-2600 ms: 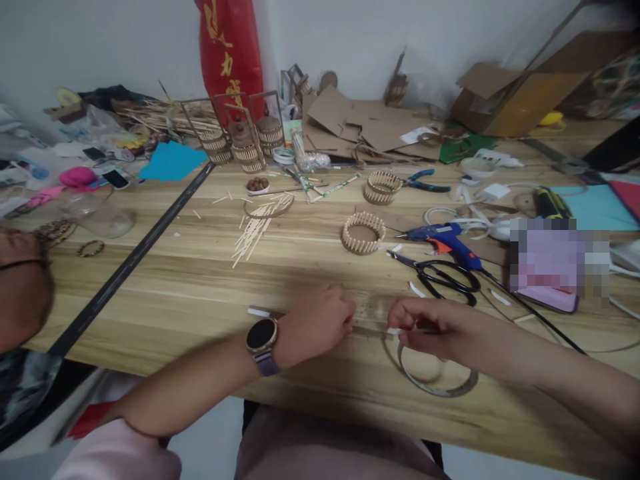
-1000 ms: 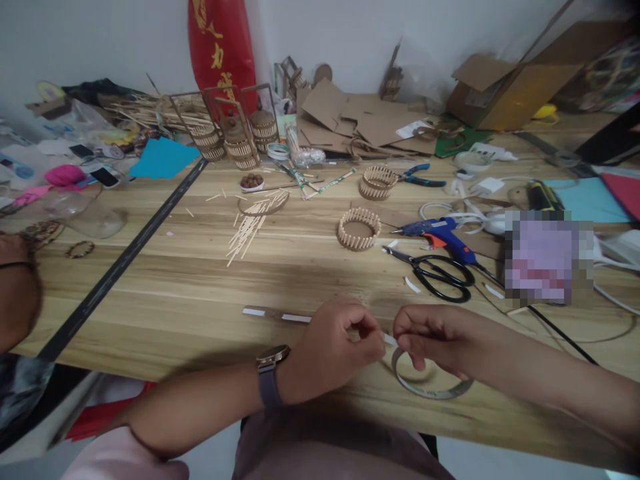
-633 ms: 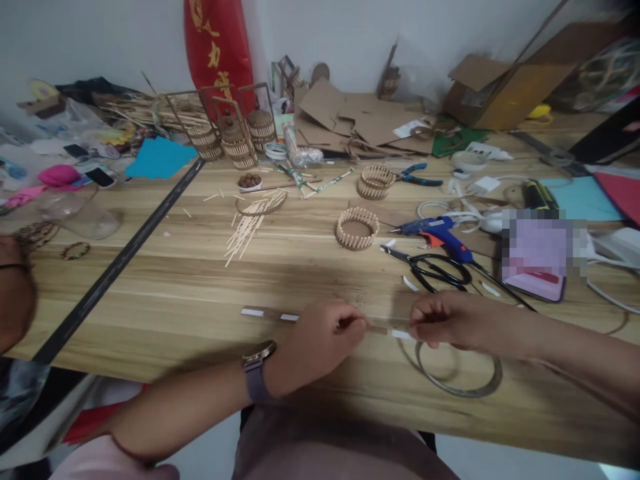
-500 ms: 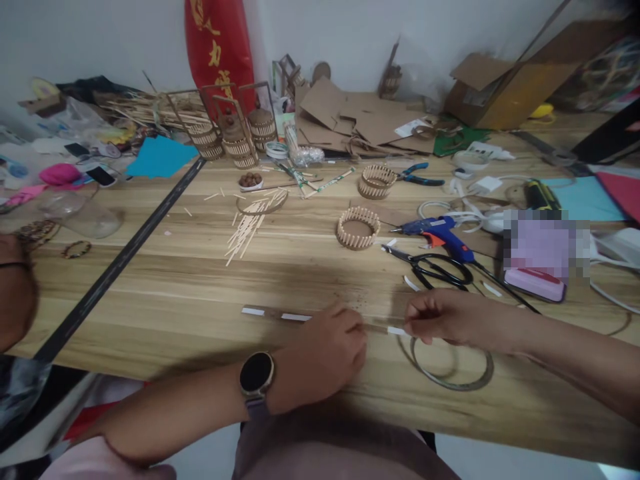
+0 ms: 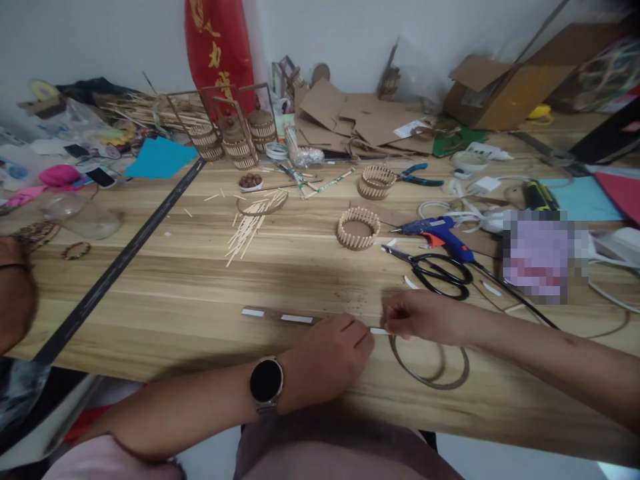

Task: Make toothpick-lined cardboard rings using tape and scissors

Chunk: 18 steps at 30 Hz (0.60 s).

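Brown and thin, a flat strip (image 5: 272, 315) with smooth white patches (image 5: 297, 319) lies at the near middle of the wooden table (image 5: 165, 293). The left hand (image 5: 330, 357) rests over it, fingertips hidden, so its grip cannot be told; the right hand (image 5: 425, 317) pinches the strip by a white patch. A narrow loop (image 5: 450, 386) curves below that hand; any join is hidden. Beyond are black-handled scissors (image 5: 466, 288), a blue plastic glue gun (image 5: 443, 231) and a ring of wooden pegs (image 5: 359, 244). Right, a purple thing (image 5: 537, 257) is pixelated.
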Tool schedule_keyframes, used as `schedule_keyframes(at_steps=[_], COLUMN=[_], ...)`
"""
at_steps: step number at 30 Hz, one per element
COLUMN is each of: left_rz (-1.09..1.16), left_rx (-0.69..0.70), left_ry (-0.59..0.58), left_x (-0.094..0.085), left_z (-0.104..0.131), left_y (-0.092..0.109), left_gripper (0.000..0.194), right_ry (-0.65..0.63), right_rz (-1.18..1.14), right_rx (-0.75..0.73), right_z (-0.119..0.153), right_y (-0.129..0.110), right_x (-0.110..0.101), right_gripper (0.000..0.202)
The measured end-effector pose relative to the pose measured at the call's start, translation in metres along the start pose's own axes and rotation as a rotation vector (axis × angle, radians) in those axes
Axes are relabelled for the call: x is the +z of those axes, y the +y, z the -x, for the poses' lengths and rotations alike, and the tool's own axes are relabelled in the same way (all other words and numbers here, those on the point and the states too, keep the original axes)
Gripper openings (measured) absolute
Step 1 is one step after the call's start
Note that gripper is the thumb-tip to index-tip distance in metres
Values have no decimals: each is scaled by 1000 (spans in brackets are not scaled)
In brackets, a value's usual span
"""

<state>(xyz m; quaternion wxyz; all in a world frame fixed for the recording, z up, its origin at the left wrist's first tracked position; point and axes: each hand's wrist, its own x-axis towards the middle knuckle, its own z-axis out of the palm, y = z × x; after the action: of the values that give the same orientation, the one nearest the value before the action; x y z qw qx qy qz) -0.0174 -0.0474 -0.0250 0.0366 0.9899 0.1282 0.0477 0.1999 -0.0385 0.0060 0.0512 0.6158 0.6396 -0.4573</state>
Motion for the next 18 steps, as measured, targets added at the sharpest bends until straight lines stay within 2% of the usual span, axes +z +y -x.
schedule_keyframes(at_steps=[10, 18], left_rz=[-17, -19], left_rx=[-19, -11], left_ry=[62, -22], left_x=[0, -6], left_z=[0, -3], left_y=[0, 2], left_gripper=[18, 17], right_ry=[28, 85], right_rz=[93, 138], right_rx=[77, 99], right_z=[1, 5], right_y=[-9, -16], right_x=[1, 4], right_gripper=[18, 16])
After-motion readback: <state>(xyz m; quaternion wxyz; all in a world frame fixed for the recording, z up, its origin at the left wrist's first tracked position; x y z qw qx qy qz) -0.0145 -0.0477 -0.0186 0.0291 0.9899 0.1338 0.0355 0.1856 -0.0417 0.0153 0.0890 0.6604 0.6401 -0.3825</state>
